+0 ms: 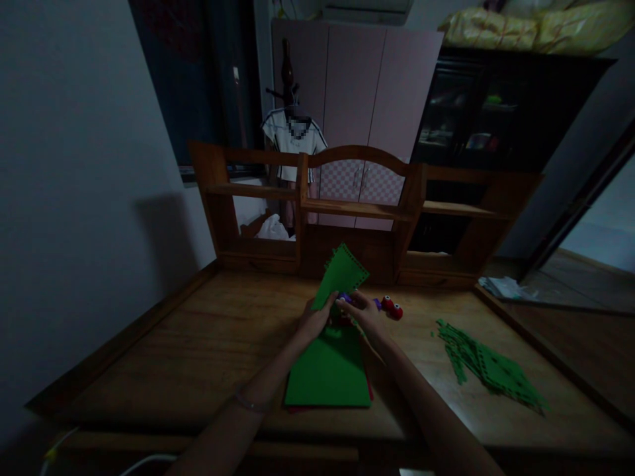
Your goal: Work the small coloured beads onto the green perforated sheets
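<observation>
My left hand (318, 318) is closed on a green sheet (341, 272), raised and tilted, with rows of small cut-outs along its edges. My right hand (368, 317) is closed around a small purple-and-red craft punch (343, 299) at the sheet's lower right edge. Fingers hide most of the punch, and the sheet's exact place in it cannot be made out. Below both hands lies a flat stack of green sheets (327, 377), with a red edge (370, 389) showing under it. Small green bits lie near the top of the stack.
Right of my right hand are red punches (393, 307) with eye-like dots and another purple piece (378, 304). Punched green sheets and strips (496, 367) are heaped on the desk (208, 357) at right. A wooden shelf unit (302, 205) borders the back; a wall rises at left.
</observation>
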Action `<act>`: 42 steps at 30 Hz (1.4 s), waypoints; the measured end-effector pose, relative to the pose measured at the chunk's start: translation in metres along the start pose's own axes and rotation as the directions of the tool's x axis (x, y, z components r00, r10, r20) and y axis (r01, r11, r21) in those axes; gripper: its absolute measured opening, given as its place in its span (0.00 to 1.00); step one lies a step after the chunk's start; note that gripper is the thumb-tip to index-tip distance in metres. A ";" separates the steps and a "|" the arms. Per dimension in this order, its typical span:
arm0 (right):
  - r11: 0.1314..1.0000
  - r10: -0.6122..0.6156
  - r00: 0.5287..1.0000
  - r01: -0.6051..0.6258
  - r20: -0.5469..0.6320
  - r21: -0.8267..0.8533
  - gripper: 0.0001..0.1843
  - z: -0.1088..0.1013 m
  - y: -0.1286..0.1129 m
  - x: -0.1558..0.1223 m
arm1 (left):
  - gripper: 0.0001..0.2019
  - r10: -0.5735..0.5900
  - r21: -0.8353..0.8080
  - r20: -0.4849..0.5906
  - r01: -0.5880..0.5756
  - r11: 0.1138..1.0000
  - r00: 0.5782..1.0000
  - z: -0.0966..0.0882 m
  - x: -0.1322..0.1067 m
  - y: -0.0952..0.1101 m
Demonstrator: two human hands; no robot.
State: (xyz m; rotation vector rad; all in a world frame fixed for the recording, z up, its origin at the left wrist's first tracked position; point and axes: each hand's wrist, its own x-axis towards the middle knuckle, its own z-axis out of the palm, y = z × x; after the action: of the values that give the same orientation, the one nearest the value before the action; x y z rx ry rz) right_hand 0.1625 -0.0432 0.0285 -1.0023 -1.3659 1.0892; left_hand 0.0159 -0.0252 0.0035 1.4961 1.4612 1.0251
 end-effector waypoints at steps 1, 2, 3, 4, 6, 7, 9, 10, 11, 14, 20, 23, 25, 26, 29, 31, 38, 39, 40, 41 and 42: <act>1.000 0.008 1.000 -0.008 -0.004 -0.010 0.20 0.000 0.001 0.000 | 0.32 0.014 -0.004 0.001 -0.014 1.000 1.000 0.001 0.001 -0.001; 1.000 0.016 1.000 -0.016 -0.008 -0.018 0.20 0.000 0.001 0.001 | 0.32 0.022 -0.007 0.003 -0.022 1.000 1.000 0.001 0.002 -0.002; 0.999 0.022 1.000 -0.022 -0.012 -0.026 0.20 -0.001 0.002 0.001 | 0.32 0.019 -0.006 0.006 -0.019 1.000 1.000 0.001 0.004 -0.003; 0.999 0.024 1.000 -0.025 -0.016 -0.030 0.20 -0.001 0.003 0.001 | 0.32 0.004 -0.002 0.010 -0.004 1.000 1.000 0.002 0.005 -0.004; 0.999 0.023 1.000 -0.024 -0.019 -0.031 0.19 -0.001 0.003 0.002 | 0.32 -0.030 0.005 0.026 0.030 1.000 0.999 0.002 0.006 -0.004; 0.999 0.019 1.000 -0.019 -0.018 -0.026 0.18 0.000 0.003 0.002 | 0.32 -0.038 0.000 0.034 0.038 0.999 0.999 0.002 0.006 -0.003; 1.000 0.006 1.000 -0.006 -0.010 -0.002 0.18 0.000 0.004 0.002 | 0.31 -0.034 -0.022 0.036 0.035 0.999 0.999 0.002 0.006 -0.002; 1.000 -0.002 1.000 0.002 -0.006 0.009 0.18 0.000 0.004 0.002 | 0.31 -0.029 -0.030 0.034 0.030 0.999 0.999 0.002 0.005 -0.002; 1.000 -0.008 1.000 0.008 -0.003 0.015 0.18 0.000 0.004 0.002 | 0.31 -0.028 -0.033 0.029 0.029 0.999 0.999 0.001 0.004 -0.001; 1.000 -0.010 1.000 0.010 -0.012 -0.006 0.18 0.000 0.005 0.002 | 0.31 -0.012 -0.013 0.007 0.012 1.000 1.000 0.000 0.002 0.000; 1.000 0.002 1.000 -0.002 0.001 -0.025 0.17 -0.002 0.006 0.000 | 0.31 0.019 -0.009 0.004 -0.019 1.000 1.000 0.002 0.002 0.000; 1.000 0.001 1.000 -0.001 0.004 -0.029 0.17 -0.002 0.005 0.000 | 0.31 0.033 -0.015 0.011 -0.033 0.999 0.999 0.002 0.002 0.000; 0.999 0.003 1.000 -0.003 -0.003 -0.036 0.17 -0.002 0.004 0.000 | 0.31 0.015 -0.017 0.030 -0.014 1.000 0.999 0.001 0.001 0.000; 0.999 0.006 1.000 -0.007 -0.005 -0.039 0.18 -0.002 0.003 0.000 | 0.32 0.006 -0.017 0.036 -0.006 1.000 0.999 0.001 0.001 0.001; 0.999 0.020 1.000 -0.020 0.001 -0.044 0.19 -0.001 0.003 0.000 | 0.31 0.027 -0.010 0.030 -0.026 1.000 0.999 0.000 -0.001 0.003; 0.999 0.021 1.000 -0.021 0.002 -0.040 0.20 -0.002 0.003 0.001 | 0.31 0.043 -0.003 0.008 -0.043 0.999 0.999 0.000 -0.002 0.004; 1.000 -0.007 1.000 0.007 0.014 -0.001 0.19 -0.002 0.004 0.000 | 0.32 0.025 -0.011 0.044 -0.025 1.000 0.999 -0.003 -0.005 0.007; 1.000 -0.004 1.000 0.004 0.006 0.003 0.20 -0.002 0.004 0.000 | 0.32 0.027 -0.016 0.037 -0.027 1.000 0.999 -0.003 -0.006 0.008; 1.000 0.003 1.000 -0.003 -0.002 0.002 0.20 -0.002 0.004 0.000 | 0.32 0.026 -0.021 0.030 -0.026 0.999 0.999 -0.004 -0.006 0.009; 1.000 0.011 1.000 -0.011 -0.011 -0.004 0.20 -0.001 0.003 0.000 | 0.32 0.026 -0.027 0.026 -0.026 0.999 0.999 -0.004 -0.007 0.010; 1.000 0.022 1.000 -0.022 -0.015 -0.013 0.20 -0.001 0.003 0.000 | 0.32 0.025 -0.034 0.024 -0.024 0.999 0.999 -0.004 -0.008 0.011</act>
State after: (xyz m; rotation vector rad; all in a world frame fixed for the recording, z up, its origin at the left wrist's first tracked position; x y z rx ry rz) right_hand 0.1635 -0.0424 0.0259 -1.0346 -1.3545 1.0885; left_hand 0.0163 -0.0335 0.0150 1.5011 1.4055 1.0379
